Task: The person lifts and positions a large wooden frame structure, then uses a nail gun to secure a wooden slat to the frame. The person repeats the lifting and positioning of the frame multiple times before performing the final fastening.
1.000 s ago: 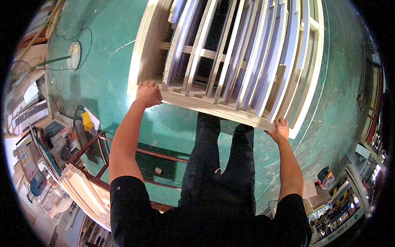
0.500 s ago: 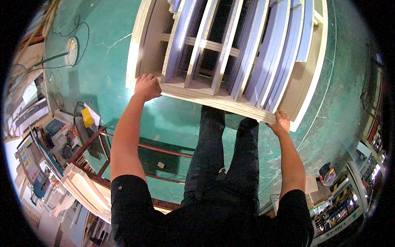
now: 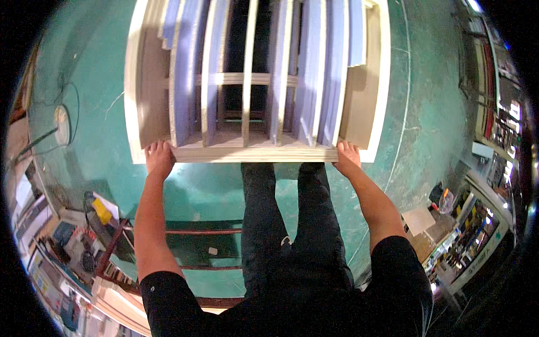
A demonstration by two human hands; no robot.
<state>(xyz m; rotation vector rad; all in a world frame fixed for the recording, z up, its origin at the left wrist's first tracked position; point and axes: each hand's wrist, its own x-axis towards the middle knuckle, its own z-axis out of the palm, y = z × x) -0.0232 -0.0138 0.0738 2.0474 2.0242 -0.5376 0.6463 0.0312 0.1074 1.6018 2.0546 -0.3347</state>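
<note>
A large pale wooden frame (image 3: 255,154) spans the upper middle in front of my legs. Set inside it, side by side, are several upright panels (image 3: 182,78) with bluish-lilac faces and pale edges. My left hand (image 3: 160,159) is closed over the frame's near rail at its left end. At the rail's right end my right hand (image 3: 348,158) grips the same way, fingers curled over the top. A crossbar (image 3: 230,78) shows between the panels. The frame's far end lies beyond the view, and my thumbs are mostly hidden.
Under the frame is a green floor (image 3: 208,194) with cracks. A dark red metal rack (image 3: 202,231) stands on the lower left, near wooden boards (image 3: 115,300). A round base with a pole (image 3: 63,124) and cable lies farther left. Cluttered benches line both sides.
The frame and both hands have shifted left in view. The near rail, slanted down to the right before, now runs nearly level. Both hands keep their hold.
</note>
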